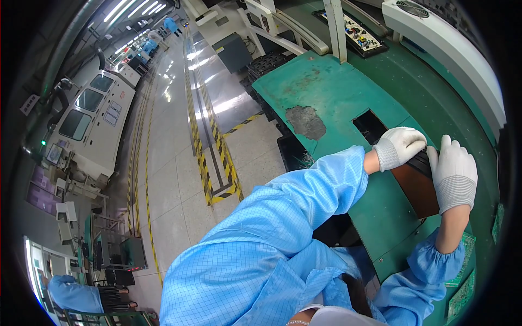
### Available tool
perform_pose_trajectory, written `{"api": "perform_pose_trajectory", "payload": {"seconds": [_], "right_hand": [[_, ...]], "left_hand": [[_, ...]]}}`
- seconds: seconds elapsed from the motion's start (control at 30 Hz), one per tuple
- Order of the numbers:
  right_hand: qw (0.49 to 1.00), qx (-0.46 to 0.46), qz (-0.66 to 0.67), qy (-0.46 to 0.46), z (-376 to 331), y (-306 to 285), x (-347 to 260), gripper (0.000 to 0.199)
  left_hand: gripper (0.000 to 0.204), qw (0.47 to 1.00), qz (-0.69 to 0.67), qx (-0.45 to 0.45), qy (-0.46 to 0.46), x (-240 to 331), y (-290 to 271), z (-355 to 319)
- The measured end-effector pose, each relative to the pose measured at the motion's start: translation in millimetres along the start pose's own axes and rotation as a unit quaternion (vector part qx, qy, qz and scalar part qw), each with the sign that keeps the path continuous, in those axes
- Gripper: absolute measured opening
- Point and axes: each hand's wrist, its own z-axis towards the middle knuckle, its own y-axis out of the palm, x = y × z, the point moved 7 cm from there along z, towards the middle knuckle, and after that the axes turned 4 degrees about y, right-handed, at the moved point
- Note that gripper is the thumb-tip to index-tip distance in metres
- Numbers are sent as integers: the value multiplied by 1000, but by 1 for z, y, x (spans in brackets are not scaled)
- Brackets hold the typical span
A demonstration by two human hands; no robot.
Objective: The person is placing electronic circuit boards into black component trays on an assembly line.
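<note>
A black ridged piece [420, 163] lies between my two white-gloved hands, mostly hidden by them, so I cannot tell its kind. My left hand [403, 145] curls its fingers over the left end. My right hand [454, 168] grips the right side, its thumb on the near side and its fingers stretched along the far side. Below the black piece, a brown panel [416, 187] is set in the green work surface [375, 201]. Just left of my left hand, a dark rectangular opening [370, 126] is cut in that surface.
Farther along the green surface is a worn grey patch [306, 122]. Green circuit boards [462, 296] stand at the lower right. A board with electronic parts [356, 33] rests at the back, near a white post [336, 30]. Yellow-black floor stripes [222, 163] run along the aisle at left.
</note>
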Motion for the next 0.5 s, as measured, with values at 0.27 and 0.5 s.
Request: {"api": "perform_pose_trajectory", "payload": {"seconds": [0.27,0.5], "right_hand": [[1000,1,-1,1,0,1,0,35],[1000,16,3,-5,-1,2,1,34]], "left_hand": [[27,1000,-2,0,-2,0,0,0],[26,1000,-4,2,2,0,0,0]]}}
